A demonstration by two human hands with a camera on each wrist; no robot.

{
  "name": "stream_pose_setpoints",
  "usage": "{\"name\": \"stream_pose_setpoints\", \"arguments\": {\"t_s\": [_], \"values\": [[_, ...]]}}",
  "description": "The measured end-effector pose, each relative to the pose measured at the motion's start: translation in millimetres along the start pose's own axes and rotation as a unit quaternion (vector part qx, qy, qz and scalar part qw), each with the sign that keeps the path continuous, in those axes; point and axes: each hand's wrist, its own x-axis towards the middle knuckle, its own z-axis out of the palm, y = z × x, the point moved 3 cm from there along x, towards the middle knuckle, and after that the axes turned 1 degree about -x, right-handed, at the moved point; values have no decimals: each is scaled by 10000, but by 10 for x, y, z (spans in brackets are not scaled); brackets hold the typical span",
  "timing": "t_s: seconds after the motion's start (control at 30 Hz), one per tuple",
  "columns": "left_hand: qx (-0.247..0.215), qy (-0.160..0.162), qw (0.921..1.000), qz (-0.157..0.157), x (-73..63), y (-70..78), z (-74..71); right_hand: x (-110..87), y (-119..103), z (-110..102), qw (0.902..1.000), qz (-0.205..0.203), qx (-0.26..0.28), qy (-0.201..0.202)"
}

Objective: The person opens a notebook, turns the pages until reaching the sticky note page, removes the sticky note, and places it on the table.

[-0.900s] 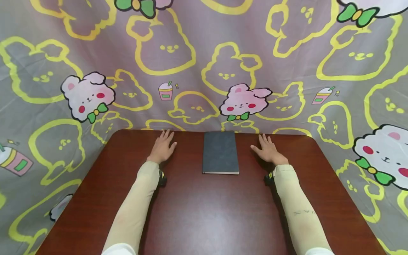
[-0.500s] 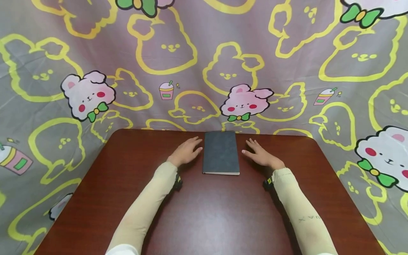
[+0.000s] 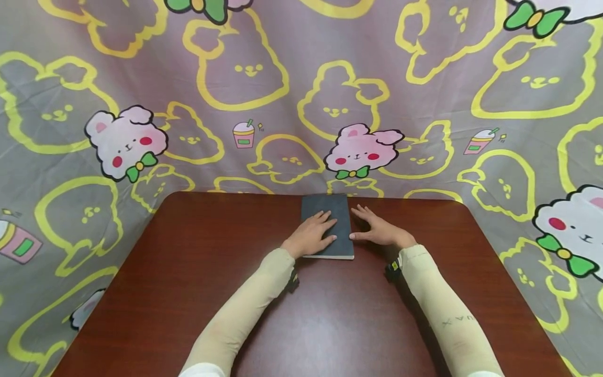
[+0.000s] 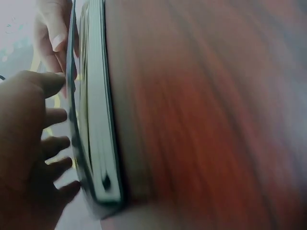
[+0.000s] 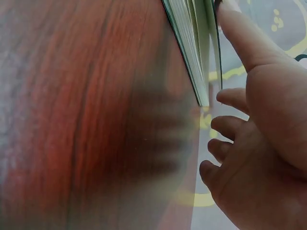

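A dark grey notebook [image 3: 341, 217] lies closed on the table near its far edge. My left hand [image 3: 308, 236] lies over the left part of its cover, fingers spread; in the left wrist view those fingertips meet the cover, above the pale page block [image 4: 99, 110]. Beside the right edge is my right hand [image 3: 382, 232], its thumb tip right at that edge and its fingers apart. The right wrist view has the right hand [image 5: 261, 120] with its thumb by the cover, which stands slightly away from the pages [image 5: 184, 36].
The brown wooden table [image 3: 188, 262] has rounded far corners. Behind it and along its sides hangs a grey curtain [image 3: 282, 120] with yellow outlines and cartoon bunnies. Both forearms, in pale sleeves with a black wrist camera [image 3: 392, 269], reach across the table.
My left hand has moved right from the table's left side onto the notebook. My right hand has shifted left to the notebook's right edge. The notebook has stayed in place.
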Motion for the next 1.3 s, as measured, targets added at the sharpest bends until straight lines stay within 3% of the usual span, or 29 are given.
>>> {"name": "stream_pose_setpoints", "arguments": {"t_s": [0.23, 0.6, 1.0, 1.3], "values": [[227, -460, 9983, -259, 40, 50, 73, 62, 16, -11, 9996, -37, -170, -233], [61, -484, 9982, -348, 59, 73, 60, 126, 63, -19, 9989, -9, -292, -368], [13, -208, 9990, -403, 68, 80, 43, 131, 73, 11, 9994, -106, -202, -268], [154, -11, 9995, -276, 60, 73, -7, 139, 87, 15, 9996, -49, -107, -257]]}}
